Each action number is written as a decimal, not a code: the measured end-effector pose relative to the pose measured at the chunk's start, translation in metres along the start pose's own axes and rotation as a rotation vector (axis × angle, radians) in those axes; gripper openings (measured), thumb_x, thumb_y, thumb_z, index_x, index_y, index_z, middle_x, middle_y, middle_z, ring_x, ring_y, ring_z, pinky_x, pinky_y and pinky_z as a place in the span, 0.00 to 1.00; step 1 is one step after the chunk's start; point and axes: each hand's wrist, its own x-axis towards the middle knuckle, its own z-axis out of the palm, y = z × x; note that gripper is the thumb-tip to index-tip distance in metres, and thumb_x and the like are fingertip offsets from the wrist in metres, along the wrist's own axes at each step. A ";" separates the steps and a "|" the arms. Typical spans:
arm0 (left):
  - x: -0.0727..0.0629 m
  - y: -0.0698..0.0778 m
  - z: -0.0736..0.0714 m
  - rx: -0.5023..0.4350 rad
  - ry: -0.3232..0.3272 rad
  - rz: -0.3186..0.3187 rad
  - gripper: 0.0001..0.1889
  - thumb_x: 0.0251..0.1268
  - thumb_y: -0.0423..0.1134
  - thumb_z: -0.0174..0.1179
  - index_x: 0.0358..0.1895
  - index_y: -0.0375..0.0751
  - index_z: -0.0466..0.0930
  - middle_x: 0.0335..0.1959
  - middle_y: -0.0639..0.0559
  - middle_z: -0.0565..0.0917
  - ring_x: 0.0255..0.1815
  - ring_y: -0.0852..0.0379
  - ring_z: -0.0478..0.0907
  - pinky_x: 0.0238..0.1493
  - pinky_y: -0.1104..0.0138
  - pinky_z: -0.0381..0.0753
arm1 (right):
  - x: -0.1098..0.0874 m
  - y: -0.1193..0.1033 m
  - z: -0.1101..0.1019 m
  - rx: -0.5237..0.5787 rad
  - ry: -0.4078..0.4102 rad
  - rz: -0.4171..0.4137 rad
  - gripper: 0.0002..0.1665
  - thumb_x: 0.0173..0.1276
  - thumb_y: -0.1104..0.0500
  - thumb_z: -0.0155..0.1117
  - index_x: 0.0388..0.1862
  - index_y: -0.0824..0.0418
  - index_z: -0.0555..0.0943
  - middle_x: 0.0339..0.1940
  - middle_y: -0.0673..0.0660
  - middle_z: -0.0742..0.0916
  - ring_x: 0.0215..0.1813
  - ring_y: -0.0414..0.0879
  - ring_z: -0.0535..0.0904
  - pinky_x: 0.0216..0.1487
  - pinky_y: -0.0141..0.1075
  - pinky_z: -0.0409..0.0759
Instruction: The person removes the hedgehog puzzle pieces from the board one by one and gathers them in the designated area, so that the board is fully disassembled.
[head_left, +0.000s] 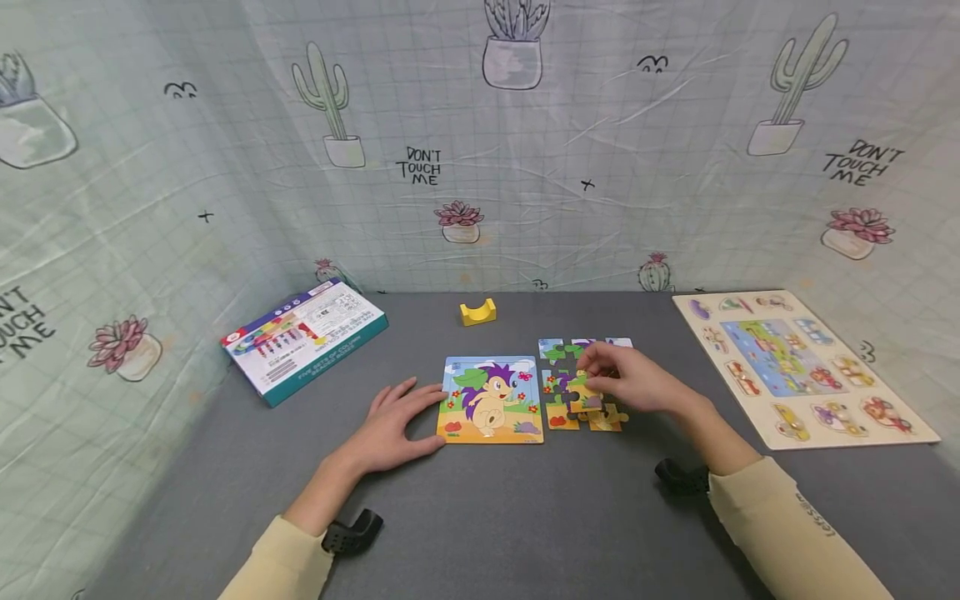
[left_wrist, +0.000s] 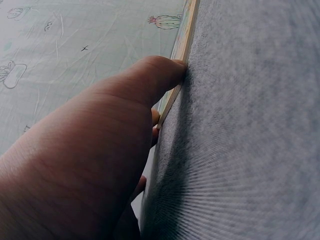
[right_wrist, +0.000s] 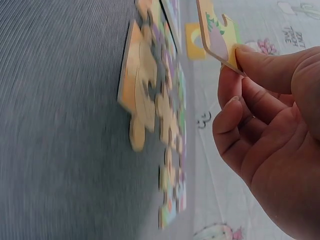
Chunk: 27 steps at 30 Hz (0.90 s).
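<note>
A square hedgehog picture board (head_left: 492,402) lies flat on the table. My left hand (head_left: 386,425) rests at its left side, fingers spread, with the thumb (left_wrist: 162,75) and a fingertip touching the board's edge. Between thumb and index finger, my right hand (head_left: 637,379) pinches a jigsaw piece (right_wrist: 218,37). It is yellow with a purple-grey shape and some green, and is raised above the other pieces. Under and around it, several loose jigsaw pieces (head_left: 557,415) lie to the right of the board, partly covered by the right hand in the head view.
At the back left lies a boxed set (head_left: 307,337) with a teal side. A yellow block with a curved notch (head_left: 478,312) stands behind the board. On the right is a large wooden puzzle board (head_left: 795,367). A printed cloth (head_left: 480,167) hangs around the table.
</note>
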 end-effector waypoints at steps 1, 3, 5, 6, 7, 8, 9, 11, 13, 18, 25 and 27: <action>0.000 0.000 0.000 0.001 0.001 -0.001 0.35 0.63 0.56 0.67 0.72 0.50 0.73 0.74 0.52 0.70 0.79 0.38 0.51 0.72 0.37 0.39 | -0.002 0.001 -0.002 -0.008 0.002 0.003 0.08 0.74 0.67 0.62 0.49 0.65 0.78 0.37 0.52 0.83 0.39 0.48 0.78 0.41 0.40 0.78; -0.001 0.000 0.000 0.003 0.001 -0.001 0.35 0.63 0.56 0.67 0.72 0.50 0.73 0.73 0.51 0.70 0.79 0.38 0.51 0.72 0.37 0.39 | -0.005 0.003 -0.006 -0.013 0.003 0.012 0.08 0.74 0.68 0.62 0.50 0.65 0.78 0.37 0.52 0.82 0.40 0.48 0.78 0.41 0.41 0.78; -0.001 0.000 0.000 0.003 -0.001 -0.003 0.35 0.63 0.56 0.67 0.72 0.50 0.73 0.73 0.51 0.70 0.79 0.38 0.50 0.72 0.37 0.39 | -0.009 0.005 -0.010 -0.015 0.003 0.017 0.08 0.73 0.68 0.62 0.50 0.66 0.77 0.37 0.53 0.82 0.40 0.48 0.78 0.41 0.40 0.77; -0.001 0.000 0.000 0.004 -0.003 -0.004 0.35 0.63 0.56 0.67 0.72 0.50 0.73 0.74 0.52 0.70 0.79 0.38 0.50 0.72 0.37 0.39 | -0.011 0.005 -0.012 -0.013 0.002 0.019 0.09 0.74 0.68 0.62 0.50 0.67 0.77 0.37 0.53 0.82 0.40 0.49 0.78 0.41 0.39 0.77; -0.001 0.000 0.000 0.004 -0.004 -0.005 0.35 0.63 0.56 0.67 0.72 0.50 0.73 0.74 0.52 0.70 0.79 0.38 0.50 0.72 0.37 0.39 | -0.013 0.007 -0.014 -0.011 0.001 0.021 0.09 0.73 0.68 0.62 0.50 0.67 0.77 0.38 0.53 0.82 0.40 0.49 0.78 0.41 0.39 0.77; -0.001 0.000 0.000 0.004 -0.003 -0.003 0.35 0.63 0.56 0.67 0.72 0.50 0.73 0.73 0.51 0.70 0.79 0.38 0.51 0.72 0.36 0.39 | -0.015 0.008 -0.016 -0.007 -0.001 0.022 0.09 0.73 0.69 0.62 0.50 0.68 0.77 0.38 0.53 0.82 0.40 0.49 0.78 0.40 0.38 0.78; -0.001 0.000 0.000 0.003 -0.002 -0.004 0.35 0.63 0.56 0.67 0.72 0.50 0.73 0.73 0.51 0.70 0.79 0.38 0.51 0.72 0.37 0.39 | -0.017 0.009 -0.017 -0.006 -0.001 0.023 0.09 0.73 0.69 0.62 0.50 0.68 0.77 0.38 0.53 0.82 0.40 0.49 0.78 0.40 0.38 0.77; -0.001 0.000 0.000 0.003 0.003 -0.001 0.34 0.63 0.56 0.67 0.72 0.50 0.73 0.73 0.50 0.71 0.79 0.37 0.51 0.72 0.36 0.39 | -0.021 0.012 -0.021 -0.008 -0.003 0.022 0.08 0.73 0.69 0.62 0.50 0.67 0.77 0.37 0.53 0.82 0.39 0.49 0.77 0.40 0.37 0.77; -0.001 0.000 0.000 0.001 0.008 0.002 0.34 0.63 0.55 0.67 0.72 0.49 0.73 0.73 0.50 0.71 0.78 0.36 0.51 0.72 0.35 0.39 | -0.025 0.015 -0.024 -0.008 -0.005 0.025 0.08 0.74 0.68 0.62 0.50 0.67 0.77 0.37 0.53 0.82 0.39 0.48 0.77 0.39 0.36 0.77; -0.002 0.001 -0.001 0.002 0.006 0.002 0.34 0.64 0.56 0.67 0.72 0.50 0.73 0.73 0.50 0.71 0.78 0.37 0.51 0.72 0.35 0.39 | -0.033 0.023 -0.029 -0.013 -0.016 0.032 0.08 0.74 0.68 0.62 0.50 0.67 0.77 0.37 0.53 0.82 0.38 0.47 0.77 0.39 0.36 0.77; -0.001 0.001 -0.001 0.003 0.002 0.002 0.34 0.64 0.56 0.66 0.72 0.50 0.73 0.73 0.50 0.71 0.78 0.37 0.51 0.72 0.35 0.39 | -0.041 0.033 -0.032 -0.018 -0.014 0.069 0.09 0.74 0.68 0.62 0.50 0.68 0.77 0.38 0.53 0.82 0.39 0.46 0.77 0.39 0.36 0.77; 0.000 0.001 -0.001 0.004 0.001 0.001 0.34 0.64 0.57 0.66 0.72 0.50 0.73 0.73 0.51 0.71 0.78 0.37 0.51 0.72 0.35 0.39 | -0.044 0.035 -0.033 -0.019 -0.018 0.076 0.09 0.73 0.67 0.62 0.50 0.68 0.76 0.37 0.53 0.81 0.38 0.46 0.77 0.39 0.35 0.77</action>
